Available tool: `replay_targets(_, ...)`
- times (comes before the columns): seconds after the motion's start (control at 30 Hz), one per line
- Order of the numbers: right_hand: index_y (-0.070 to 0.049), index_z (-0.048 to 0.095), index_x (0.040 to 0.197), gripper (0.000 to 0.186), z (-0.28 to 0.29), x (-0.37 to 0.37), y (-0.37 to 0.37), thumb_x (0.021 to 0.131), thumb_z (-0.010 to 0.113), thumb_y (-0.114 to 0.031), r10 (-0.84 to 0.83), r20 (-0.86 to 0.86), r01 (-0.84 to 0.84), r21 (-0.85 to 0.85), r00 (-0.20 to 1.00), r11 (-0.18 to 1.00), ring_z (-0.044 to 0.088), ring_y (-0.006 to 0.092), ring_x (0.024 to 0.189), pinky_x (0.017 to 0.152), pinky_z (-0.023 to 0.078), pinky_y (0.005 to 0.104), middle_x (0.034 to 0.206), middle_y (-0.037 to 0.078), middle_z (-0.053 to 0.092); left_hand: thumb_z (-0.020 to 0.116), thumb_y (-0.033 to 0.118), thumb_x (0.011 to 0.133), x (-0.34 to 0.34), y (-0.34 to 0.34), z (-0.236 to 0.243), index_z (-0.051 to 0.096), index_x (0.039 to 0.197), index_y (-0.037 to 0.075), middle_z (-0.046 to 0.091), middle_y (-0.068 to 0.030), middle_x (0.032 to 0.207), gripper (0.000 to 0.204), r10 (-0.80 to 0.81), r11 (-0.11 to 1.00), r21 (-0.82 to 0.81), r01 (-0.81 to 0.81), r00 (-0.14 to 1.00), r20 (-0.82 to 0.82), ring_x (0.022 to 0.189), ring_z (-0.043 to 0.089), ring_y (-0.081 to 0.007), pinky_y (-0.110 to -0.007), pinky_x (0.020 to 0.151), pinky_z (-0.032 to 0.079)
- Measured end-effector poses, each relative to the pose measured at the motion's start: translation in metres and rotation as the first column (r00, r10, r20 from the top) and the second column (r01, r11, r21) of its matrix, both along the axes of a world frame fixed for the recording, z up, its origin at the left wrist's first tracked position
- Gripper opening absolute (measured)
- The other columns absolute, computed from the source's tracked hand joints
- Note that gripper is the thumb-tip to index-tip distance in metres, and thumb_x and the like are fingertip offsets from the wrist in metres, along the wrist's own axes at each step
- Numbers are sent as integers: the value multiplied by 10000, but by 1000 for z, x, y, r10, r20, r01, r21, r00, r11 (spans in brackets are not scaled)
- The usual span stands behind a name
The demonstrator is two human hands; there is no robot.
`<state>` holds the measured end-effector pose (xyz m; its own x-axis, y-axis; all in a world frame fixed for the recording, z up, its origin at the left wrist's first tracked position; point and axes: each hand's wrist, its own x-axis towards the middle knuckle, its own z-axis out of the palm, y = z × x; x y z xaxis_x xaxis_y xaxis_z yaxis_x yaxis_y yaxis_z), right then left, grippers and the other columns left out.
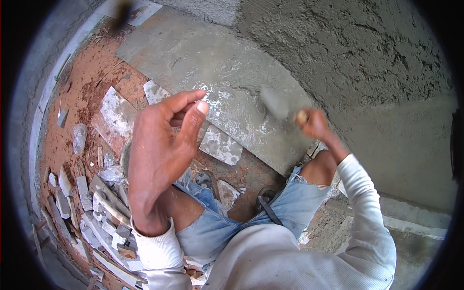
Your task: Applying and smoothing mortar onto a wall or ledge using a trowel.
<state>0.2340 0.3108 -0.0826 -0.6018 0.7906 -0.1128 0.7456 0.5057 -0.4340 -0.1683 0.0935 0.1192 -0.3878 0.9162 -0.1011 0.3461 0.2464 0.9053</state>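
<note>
My right hand [315,124] is closed round the handle of a trowel [275,102]. Its grey blade is smeared by motion, just over the wet cement slab [193,50]. In the air over the slab's near edge hangs my left hand [166,145], fingers curled and thumb tip close to the index fingertip. I see nothing between those tips; the palm is hidden. Shiny wet patches cover the middle of the slab, and a low ridge of mortar crosses it near the blade.
Rough wet plaster [348,48] covers the wall at the right, with a smoother band [406,145] below. Spotted tile pieces [221,145] lie along the slab's near edge. Wood and tile scraps [104,212] litter the reddish ground at left, beside a crumpled clear plastic piece [79,138].
</note>
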Motion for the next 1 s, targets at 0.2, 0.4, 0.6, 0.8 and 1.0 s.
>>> replay_targets(0.2, -34, 698, 969, 281, -70, 4, -31, 953, 683, -315, 32, 330, -3, -89, 944, 996, 742, 431, 866, 768, 571, 508, 900, 222, 756, 723, 175, 1006, 14, -6, 1, 745, 1232, -50, 794, -214, 962, 320, -75, 996, 29, 79, 992, -98, 869, 781, -218, -348, 820, 602)
replay_targets(0.4, -29, 630, 1041, 294, -35, -12, -19, 986, 662, -316, -50, 220, -7, 250, 974, 968, 713, 455, 834, 761, 555, 541, 849, 229, 721, 709, 162, 1015, 18, -2, -6, 752, 1237, -35, 797, -192, 957, 299, -81, 997, -11, 81, 995, -59, 866, 771, -201, -341, 812, 594)
replay_targets(0.6, -23, 641, 880, 313, 116, -55, -36, 990, 723, -305, 178, 93, -169, -102, 980, 980, 691, 314, 635, 611, 529, 454, 706, 120, 697, 705, 173, 1033, 20, 4, -2, 758, 1247, -23, 776, -120, 896, 296, 4, 999, 47, 0, 996, -89, 831, 698, -138, -317, 772, 555)
replay_targets(0.8, -68, 759, 902, 215, 107, -64, -7, 1021, 732, -245, -57, -143, -98, -869, 988, 486, 628, 120, 537, 456, 511, 296, 673, 21, 692, 708, 181, 1035, 25, -4, 9, 769, 1236, -12, 783, -127, 918, 285, 19, 1000, -17, -21, 995, -93, 829, 691, -140, -312, 778, 551)
replay_targets(1.0, -87, 784, 980, 257, 119, 3, 84, 1026, 732, -334, -503, -481, 466, -205, 718, 861, 587, 82, 535, 462, 480, 265, 684, 8, 656, 709, 183, 1034, 30, -9, 6, 767, 1242, -14, 789, -134, 933, 292, -71, 996, 37, 77, 989, -127, 821, 694, -143, -308, 766, 554)
